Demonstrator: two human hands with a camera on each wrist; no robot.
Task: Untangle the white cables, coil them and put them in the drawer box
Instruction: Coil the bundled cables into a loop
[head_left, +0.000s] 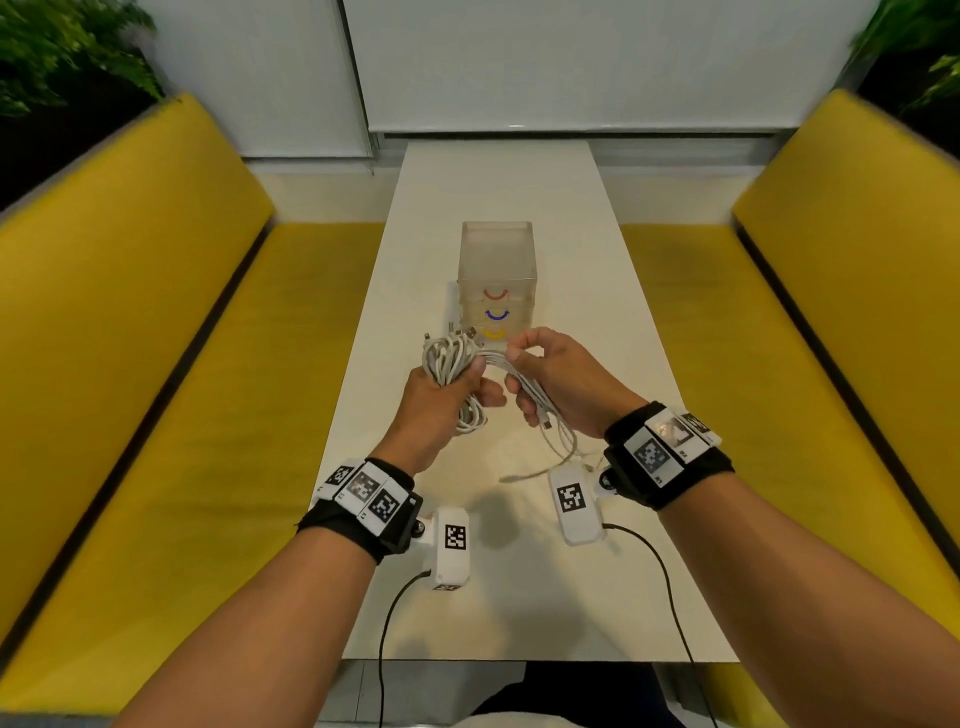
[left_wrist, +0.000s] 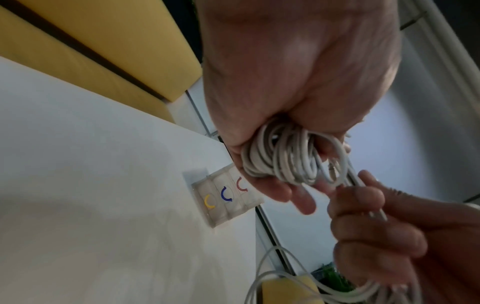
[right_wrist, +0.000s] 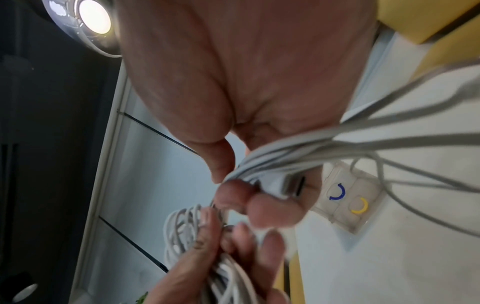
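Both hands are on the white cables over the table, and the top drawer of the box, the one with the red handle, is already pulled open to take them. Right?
Not quite. In the head view all three drawers of the drawer box are closed, the red-handled one included. The rest holds: the left hand grips the coiled white cables and the right hand pinches the loose strands.

Both hands raised, fingers curled.
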